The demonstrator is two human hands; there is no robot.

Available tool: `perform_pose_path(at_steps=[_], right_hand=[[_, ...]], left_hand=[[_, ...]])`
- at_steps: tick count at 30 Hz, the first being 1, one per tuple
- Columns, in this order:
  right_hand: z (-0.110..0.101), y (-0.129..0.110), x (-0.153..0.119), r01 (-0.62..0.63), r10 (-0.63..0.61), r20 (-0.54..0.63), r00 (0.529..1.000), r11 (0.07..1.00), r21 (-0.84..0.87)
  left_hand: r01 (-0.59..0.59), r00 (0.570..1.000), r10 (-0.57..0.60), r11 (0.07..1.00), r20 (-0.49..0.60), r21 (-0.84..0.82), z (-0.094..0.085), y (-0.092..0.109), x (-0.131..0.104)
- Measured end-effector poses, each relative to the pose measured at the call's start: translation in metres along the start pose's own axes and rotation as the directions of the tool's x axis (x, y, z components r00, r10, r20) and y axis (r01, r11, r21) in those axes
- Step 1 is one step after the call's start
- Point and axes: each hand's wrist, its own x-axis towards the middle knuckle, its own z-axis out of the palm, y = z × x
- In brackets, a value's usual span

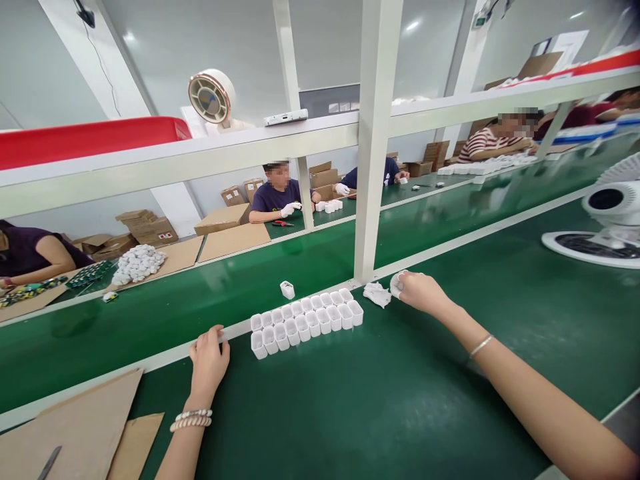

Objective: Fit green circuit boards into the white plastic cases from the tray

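The right hand [419, 292] is at the far right of the white cups, its fingers curled and pinching a rounded white piece [397, 285] at the tips; my view is too coarse to tell me its exact shape. Just left of it, a crumpled white wad [377, 295] sits on the green surface [320, 407]. My left hand [210, 353] rests at the pale rail [165, 358], loosely spread with the fingers bent, and I see nothing in its grasp.

The white cups [313, 323] stand between my two hands in two close rows, mouths open towards me, with a lone white part [287, 289] lying beyond them on the far side of the rail. I judge the cups light and fairly stiff, with thin walls that a hard squeeze might bend. Their smooth sides look slippery, and a careless knuckle could shove a whole row. I'd take a cup by two opposite outer walls, below the rim, starting with the near row's ends, where a side is free. The wad looks soft and nearly weightless, so I'd gather it by a raised fold, using light fingertip pressure
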Motion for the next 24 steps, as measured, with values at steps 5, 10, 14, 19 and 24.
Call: perform_pose_path(at_steps=[5,10,14,19,24], right_hand=[[-0.003,0.001,-0.003,0.045,-0.044,0.016,0.999,0.998,-0.048],[0.004,-0.005,-0.003,0.091,-0.087,0.044,0.995,0.992,-0.091],[0.007,-0.006,-0.002,0.095,-0.091,0.046,0.995,0.990,-0.101],[0.006,-0.010,-0.002,0.071,-0.069,0.017,0.997,0.991,-0.114],[0.003,-0.014,-0.002,0.050,-0.052,-0.021,0.998,0.992,-0.116]], left_hand=[[0.004,1.000,-0.004,1.000,0.008,0.004,0.001,0.000,0.000],[0.014,1.000,-0.014,1.000,0.008,-0.002,0.000,0.001,0.000],[0.012,1.000,-0.012,1.000,0.004,-0.007,0.000,0.001,0.000],[0.009,1.000,-0.009,1.000,0.004,-0.010,0.001,0.001,0.001],[0.010,1.000,-0.010,1.000,-0.001,-0.012,0.001,0.001,0.001]])
